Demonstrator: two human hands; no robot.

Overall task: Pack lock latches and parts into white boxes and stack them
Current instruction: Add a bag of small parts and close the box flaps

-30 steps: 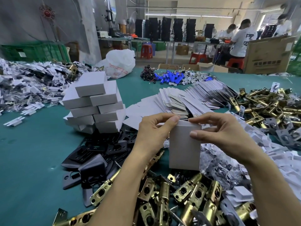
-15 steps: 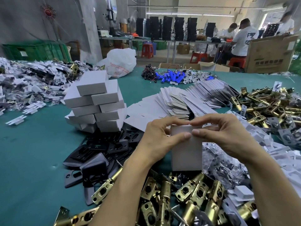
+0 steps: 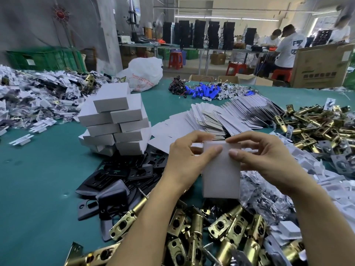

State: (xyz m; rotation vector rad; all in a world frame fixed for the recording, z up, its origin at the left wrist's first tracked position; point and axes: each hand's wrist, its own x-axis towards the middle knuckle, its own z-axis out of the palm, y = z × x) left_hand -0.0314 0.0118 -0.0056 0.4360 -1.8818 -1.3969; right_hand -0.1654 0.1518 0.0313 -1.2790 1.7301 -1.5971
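I hold a small white box (image 3: 221, 175) upright above the green table, its top end between both hands. My left hand (image 3: 184, 160) grips its left side, thumb on the front face. My right hand (image 3: 263, 160) grips the right side, thumb pressed on the front near the top flap. Brass lock latches (image 3: 221, 233) lie heaped below the box. A stack of closed white boxes (image 3: 117, 120) stands to the left. Black strike plates (image 3: 119, 175) lie between the stack and my left arm.
Flat unfolded box blanks (image 3: 221, 116) fan out behind my hands. More brass latches (image 3: 317, 123) pile at the right, bagged parts (image 3: 38, 96) at the far left, white plastic inserts (image 3: 326, 179) at the right. Blue batteries (image 3: 203, 91) and a white bag (image 3: 144, 73) sit at the back.
The box has shifted slightly lower and my thumbs have come closer together on its front near the top flap, which is now folded down.
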